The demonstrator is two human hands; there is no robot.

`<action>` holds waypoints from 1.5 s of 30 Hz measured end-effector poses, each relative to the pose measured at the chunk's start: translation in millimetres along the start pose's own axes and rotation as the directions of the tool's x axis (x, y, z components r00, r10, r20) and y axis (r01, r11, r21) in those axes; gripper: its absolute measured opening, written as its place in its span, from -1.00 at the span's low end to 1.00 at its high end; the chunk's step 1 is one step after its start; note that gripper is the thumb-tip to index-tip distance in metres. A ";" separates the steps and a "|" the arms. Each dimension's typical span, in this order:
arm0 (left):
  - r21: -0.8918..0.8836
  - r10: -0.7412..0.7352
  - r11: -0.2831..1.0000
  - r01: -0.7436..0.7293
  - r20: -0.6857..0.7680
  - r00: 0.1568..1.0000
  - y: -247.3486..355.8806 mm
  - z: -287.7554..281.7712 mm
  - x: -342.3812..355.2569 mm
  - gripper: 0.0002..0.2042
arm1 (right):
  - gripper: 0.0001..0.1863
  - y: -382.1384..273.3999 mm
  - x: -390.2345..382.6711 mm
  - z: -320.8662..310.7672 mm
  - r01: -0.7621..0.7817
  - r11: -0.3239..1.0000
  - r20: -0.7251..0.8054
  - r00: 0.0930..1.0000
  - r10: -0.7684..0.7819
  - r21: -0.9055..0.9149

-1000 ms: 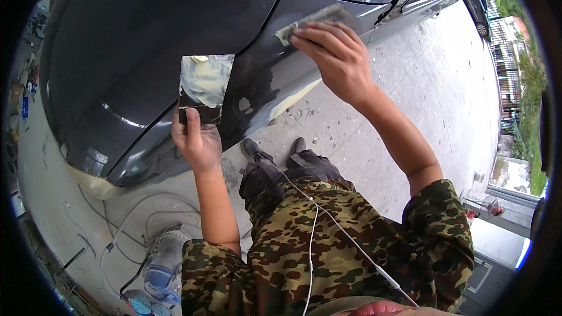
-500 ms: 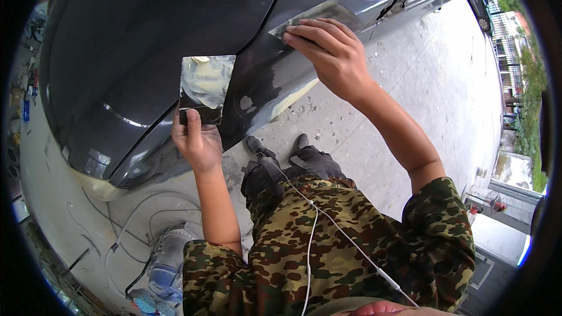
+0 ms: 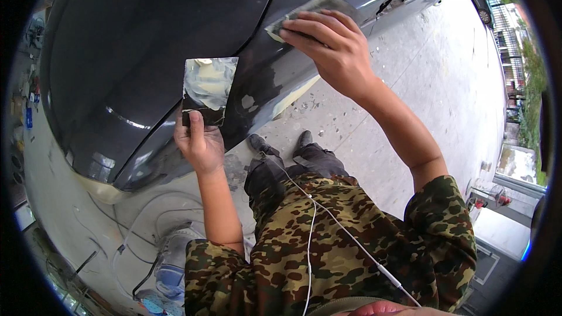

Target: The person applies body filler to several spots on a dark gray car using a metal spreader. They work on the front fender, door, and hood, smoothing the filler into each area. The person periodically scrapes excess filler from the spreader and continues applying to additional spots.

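Observation:
My left hand (image 3: pixel 200 145) is closed on the lower end of a dark flat putty board (image 3: pixel 202 107), thumb on top. Pale yellow putty (image 3: pixel 208 82) is smeared over most of the board's face, with a thicker dab at the far edge. Farther right, my right hand (image 3: pixel 336 50) grips a wide, flat grey-green putty spreader (image 3: pixel 310 11), fingers lying across it. The spreader is over the dark grey car fender (image 3: pixel 272 61), close to the hood seam; whether its edge touches the paint cannot be made out. Dull patches and a pale yellow strip (image 3: pixel 295 96) mark the fender below.
The car's dark hood (image 3: pixel 152 23) fills the left. Hoses (image 3: pixel 132 216) and a grey-and-blue machine or container (image 3: pixel 171 266) lie on the concrete floor (image 3: pixel 404 99) at lower left. A white cable (image 3: pixel 310 240) hangs down my camouflage shirt. Another car (image 3: pixel 483 9) stands at far right.
The view has turned slightly. My right hand has tilted the spreader a little, and pale putty shows at its left corner. My left hand still holds the board in about the same place.

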State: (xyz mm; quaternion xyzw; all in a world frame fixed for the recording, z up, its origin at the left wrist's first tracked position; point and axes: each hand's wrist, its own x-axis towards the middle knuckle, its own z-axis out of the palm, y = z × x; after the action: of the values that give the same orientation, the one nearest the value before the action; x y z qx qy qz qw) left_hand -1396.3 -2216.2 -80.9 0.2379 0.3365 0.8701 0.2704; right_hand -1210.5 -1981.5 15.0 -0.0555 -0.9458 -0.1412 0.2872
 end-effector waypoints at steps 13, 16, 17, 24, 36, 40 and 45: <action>-0.023 -0.016 1.000 0.017 0.021 1.000 1.1 -4.3 1.4 -0.70 | -0.57 -17.6 -9.0 -9.6 0.002 0.997 -0.011 1.000 -0.001 0.080; -0.023 -0.009 1.000 0.009 0.009 1.000 0.3 -4.4 1.5 -0.69 | -0.58 -10.3 -3.2 0.4 -0.011 1.000 -0.048 0.999 0.012 0.029; -0.001 -0.009 1.000 0.009 -0.009 1.000 -0.3 -3.3 1.4 -0.69 | -0.60 -8.3 -1.2 4.1 -0.018 1.000 -0.028 0.999 0.018 0.012; 0.017 -0.002 1.000 0.003 -0.049 0.999 0.2 4.3 2.7 -0.68 | -0.59 -14.0 -10.8 8.1 -0.040 0.998 -0.017 0.999 0.040 0.045; 0.011 -0.019 1.000 0.020 -0.040 0.999 0.9 4.2 5.7 -0.67 | -0.57 -1.2 14.5 0.3 -0.055 0.998 0.001 0.998 0.055 -0.011; -0.004 -0.001 1.000 0.001 -0.032 0.999 3.8 6.6 8.4 -0.66 | -0.58 -4.3 16.1 -1.2 -0.009 0.998 0.017 1.000 0.008 0.060; -0.015 -0.004 1.000 0.003 -0.054 0.999 1.0 8.1 4.9 -0.67 | -0.57 -18.7 -6.8 -8.3 -0.011 0.997 -0.032 0.999 0.013 0.072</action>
State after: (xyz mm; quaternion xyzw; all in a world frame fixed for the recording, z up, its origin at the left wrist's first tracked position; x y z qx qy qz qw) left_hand -1395.4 -2210.0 -73.7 0.2115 0.3377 0.8782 0.2645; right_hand -1204.0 -2002.0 13.4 -0.0487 -0.9450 -0.1064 0.3054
